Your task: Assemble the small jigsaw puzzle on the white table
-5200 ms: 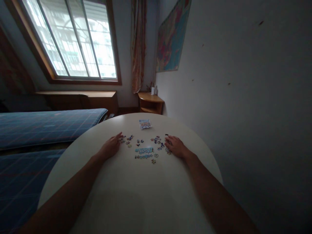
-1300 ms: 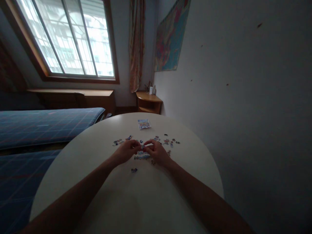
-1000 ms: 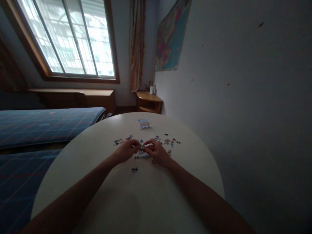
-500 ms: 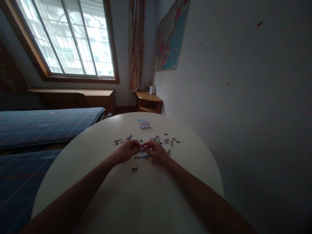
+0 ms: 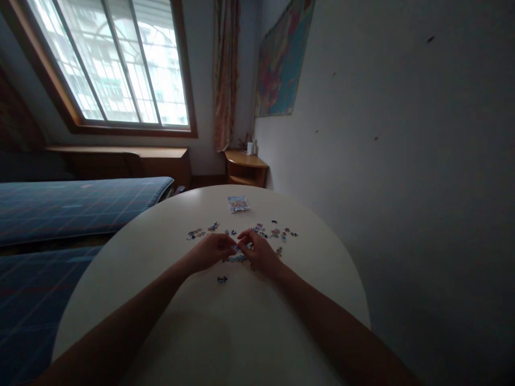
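Observation:
Over the middle of the round table, my left hand [image 5: 214,250] and my right hand [image 5: 260,252] face each other with fingertips almost meeting. The fingers of my left hand are bent in a pinch at a jigsaw puzzle piece [image 5: 235,248]. My right hand curls its thumb and fingers at the same spot, partly hiding the pieces there. Just below the fingertips lies a joined strip of light-blue jigsaw pieces [image 5: 237,258]. Nearer to me, a dark jigsaw piece [image 5: 222,279] lies apart from the others.
Loose jigsaw pieces lie in a left group [image 5: 196,234] and a right group [image 5: 276,232] beyond my hands. A small picture packet [image 5: 238,203] rests farther back on the white table [image 5: 161,225]. A blue plaid mattress [image 5: 80,206] stands left; a wall [image 5: 402,214] rises right.
My fingertips have drawn slightly apart; the right index finger has lifted a little and my left hand has dipped slightly. The scattered pieces and packet stay where they were.

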`<state>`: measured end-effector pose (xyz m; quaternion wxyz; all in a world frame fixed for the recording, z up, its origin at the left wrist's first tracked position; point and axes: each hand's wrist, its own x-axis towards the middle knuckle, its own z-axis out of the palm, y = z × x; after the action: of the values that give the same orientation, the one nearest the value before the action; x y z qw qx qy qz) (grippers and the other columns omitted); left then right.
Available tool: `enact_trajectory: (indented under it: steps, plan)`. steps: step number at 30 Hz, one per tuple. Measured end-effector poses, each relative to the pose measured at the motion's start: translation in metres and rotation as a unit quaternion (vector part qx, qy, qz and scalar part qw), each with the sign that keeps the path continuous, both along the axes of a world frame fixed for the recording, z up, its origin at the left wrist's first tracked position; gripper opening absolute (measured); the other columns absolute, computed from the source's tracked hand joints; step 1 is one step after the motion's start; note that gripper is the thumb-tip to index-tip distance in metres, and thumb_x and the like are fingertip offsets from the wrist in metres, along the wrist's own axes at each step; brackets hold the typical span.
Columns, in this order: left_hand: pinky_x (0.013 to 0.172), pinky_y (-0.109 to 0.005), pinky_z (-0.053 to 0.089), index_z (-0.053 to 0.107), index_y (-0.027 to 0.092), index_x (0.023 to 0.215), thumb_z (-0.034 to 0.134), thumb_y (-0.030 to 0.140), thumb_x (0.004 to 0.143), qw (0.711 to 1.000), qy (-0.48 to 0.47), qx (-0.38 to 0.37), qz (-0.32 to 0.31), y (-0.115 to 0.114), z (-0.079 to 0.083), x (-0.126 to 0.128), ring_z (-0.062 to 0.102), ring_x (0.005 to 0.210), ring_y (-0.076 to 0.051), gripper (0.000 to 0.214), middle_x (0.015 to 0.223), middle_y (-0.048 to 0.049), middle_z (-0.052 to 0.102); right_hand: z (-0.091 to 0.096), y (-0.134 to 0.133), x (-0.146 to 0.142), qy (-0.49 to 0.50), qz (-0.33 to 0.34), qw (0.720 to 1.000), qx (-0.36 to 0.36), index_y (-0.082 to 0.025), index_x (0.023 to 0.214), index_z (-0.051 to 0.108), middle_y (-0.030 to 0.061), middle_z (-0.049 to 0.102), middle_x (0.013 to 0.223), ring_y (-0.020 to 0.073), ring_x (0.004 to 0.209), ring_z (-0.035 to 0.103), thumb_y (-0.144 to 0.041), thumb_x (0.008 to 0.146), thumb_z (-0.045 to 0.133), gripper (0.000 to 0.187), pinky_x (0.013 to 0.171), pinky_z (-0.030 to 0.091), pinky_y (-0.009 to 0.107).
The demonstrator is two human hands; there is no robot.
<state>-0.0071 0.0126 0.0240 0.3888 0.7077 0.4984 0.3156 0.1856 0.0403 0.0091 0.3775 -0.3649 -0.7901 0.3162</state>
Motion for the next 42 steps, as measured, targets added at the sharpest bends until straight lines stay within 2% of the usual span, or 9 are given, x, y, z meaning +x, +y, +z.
enact_trajectory:
  steps: [6, 12, 17, 25, 32, 37, 40, 42]
  plan:
    - [0.06, -0.025, 0.05, 0.067, 0.015, 0.081, 0.067, 0.035, 0.077, 0.998, -0.017, -0.051, 0.032, 0.001, 0.003, 0.0, 0.067, 0.064, -0.015, 0.02, 0.078, -0.0061, 0.075, 0.004, -0.005, 0.0, -0.007, -0.002, 1.0, 0.01, -0.02, 0.111, 0.057, 0.002, 0.072, 0.086, 0.0156, 0.077, 0.066, -0.023, 0.089, 0.059, 0.022, 0.077, 0.046, 0.029]
    - [0.054, -0.023, 0.045, 0.066, 0.016, 0.086, 0.065, 0.036, 0.078, 0.994, -0.011, -0.086, 0.061, 0.001, 0.004, -0.002, 0.071, 0.066, -0.017, 0.021, 0.085, -0.0076, 0.077, 0.003, -0.004, 0.001, -0.004, 0.018, 1.0, 0.021, -0.02, 0.115, 0.06, 0.0033, 0.073, 0.09, 0.0159, 0.081, 0.067, -0.022, 0.09, 0.058, 0.025, 0.079, 0.047, 0.03]
    - [0.047, -0.02, 0.037, 0.067, 0.016, 0.09, 0.064, 0.04, 0.079, 0.995, -0.012, -0.082, 0.056, 0.004, 0.0, -0.005, 0.071, 0.067, -0.017, 0.027, 0.089, -0.009, 0.077, 0.0, -0.001, 0.001, -0.013, 0.026, 0.998, 0.052, -0.022, 0.107, 0.069, 0.0045, 0.074, 0.096, 0.0168, 0.089, 0.068, -0.021, 0.09, 0.058, 0.02, 0.082, 0.048, 0.03]
    - [0.046, -0.02, 0.038, 0.067, 0.015, 0.089, 0.065, 0.041, 0.078, 0.995, -0.014, -0.076, 0.06, 0.005, 0.002, -0.005, 0.069, 0.062, -0.016, 0.028, 0.085, -0.0082, 0.076, 0.0, 0.001, 0.001, -0.013, 0.038, 0.998, 0.057, -0.023, 0.103, 0.073, 0.0037, 0.075, 0.094, 0.0164, 0.088, 0.068, -0.021, 0.089, 0.059, 0.019, 0.084, 0.048, 0.03]
    - [0.05, -0.021, 0.043, 0.07, 0.016, 0.091, 0.064, 0.045, 0.079, 0.996, 0.008, -0.058, 0.061, 0.005, 0.002, -0.006, 0.068, 0.064, -0.016, 0.032, 0.083, -0.0071, 0.075, 0.002, -0.002, 0.002, -0.015, 0.026, 0.998, 0.053, -0.021, 0.104, 0.071, 0.0034, 0.073, 0.09, 0.0158, 0.084, 0.067, -0.02, 0.087, 0.061, 0.019, 0.08, 0.048, 0.029]
    - [0.065, -0.026, 0.05, 0.073, 0.017, 0.092, 0.063, 0.038, 0.078, 0.999, 0.029, -0.001, 0.023, 0.008, -0.005, -0.011, 0.069, 0.073, -0.018, 0.027, 0.082, -0.0064, 0.076, 0.002, -0.004, 0.001, -0.017, 0.019, 0.998, 0.056, -0.021, 0.107, 0.068, 0.0026, 0.073, 0.09, 0.0156, 0.085, 0.067, -0.021, 0.088, 0.061, 0.02, 0.081, 0.047, 0.029]
    - [0.072, -0.028, 0.05, 0.075, 0.018, 0.087, 0.063, 0.04, 0.078, 0.998, 0.053, 0.036, 0.022, 0.011, -0.009, -0.014, 0.069, 0.08, -0.02, 0.027, 0.085, -0.0066, 0.076, 0.002, -0.004, 0.002, -0.022, 0.02, 0.998, 0.049, -0.022, 0.108, 0.067, 0.0027, 0.073, 0.091, 0.016, 0.087, 0.068, -0.022, 0.089, 0.061, 0.02, 0.083, 0.048, 0.03]
    - [0.074, -0.028, 0.05, 0.075, 0.017, 0.088, 0.063, 0.041, 0.078, 0.997, 0.059, 0.035, 0.027, 0.012, -0.011, -0.016, 0.069, 0.081, -0.02, 0.028, 0.085, -0.0068, 0.076, 0.002, -0.004, 0.002, -0.023, 0.022, 0.998, 0.046, -0.022, 0.109, 0.066, 0.0028, 0.073, 0.092, 0.0162, 0.087, 0.068, -0.022, 0.089, 0.061, 0.021, 0.083, 0.048, 0.031]
